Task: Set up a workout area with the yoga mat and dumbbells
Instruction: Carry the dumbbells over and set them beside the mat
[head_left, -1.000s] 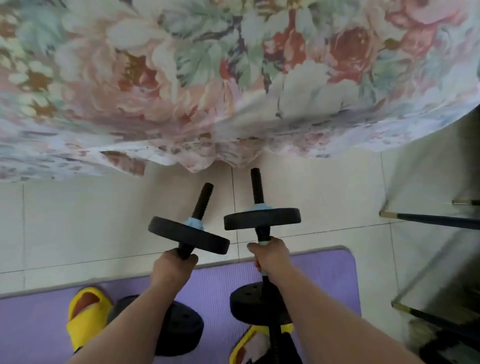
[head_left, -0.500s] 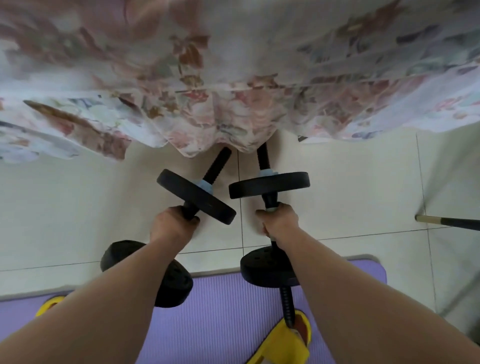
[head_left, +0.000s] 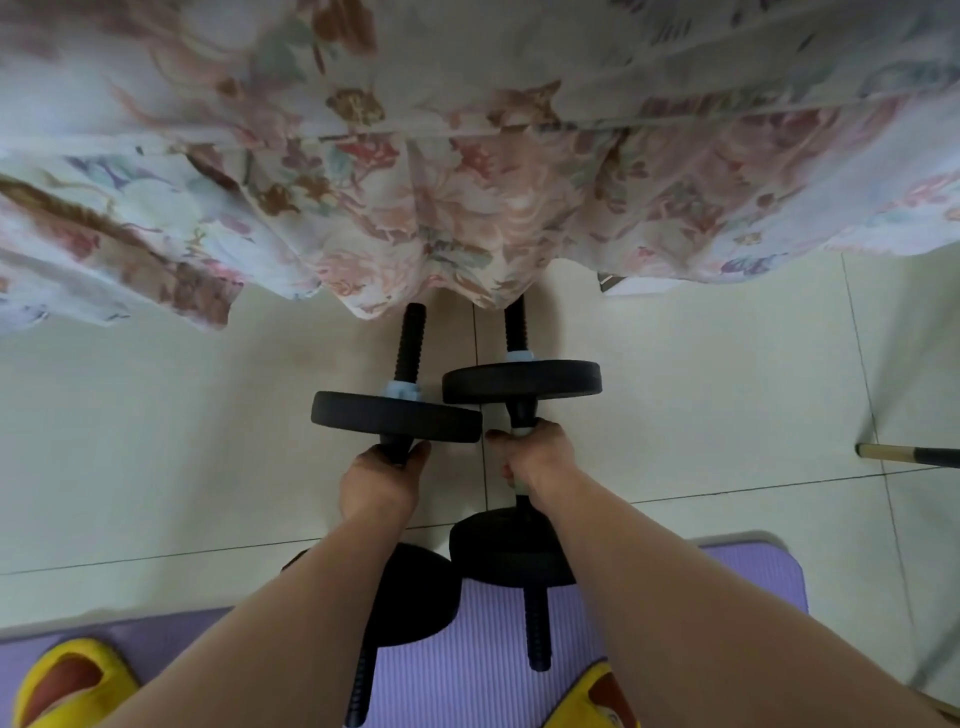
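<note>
Two black dumbbells with round plates and pale blue collars hang side by side above the tiled floor. My left hand (head_left: 382, 480) grips the bar of the left dumbbell (head_left: 396, 415). My right hand (head_left: 537, 457) grips the bar of the right dumbbell (head_left: 521, 382). Both point away from me, their far bar ends close to the hanging floral cloth. The rear plates hover over the far edge of the purple yoga mat (head_left: 748, 577), which lies flat at the bottom of the view. My forearms hide part of the rear plates.
A floral bed cover (head_left: 467, 156) hangs down across the whole top of the view. My feet in yellow slippers (head_left: 67, 680) stand on the mat. A dark pole with a wooden tip (head_left: 904, 454) juts in from the right. Pale floor tiles (head_left: 156, 441) lie between mat and bed.
Both dumbbells have moved forward, away from the mat and toward the bed cover, and the left one has straightened to lie parallel with the right. The view has tilted further down.
</note>
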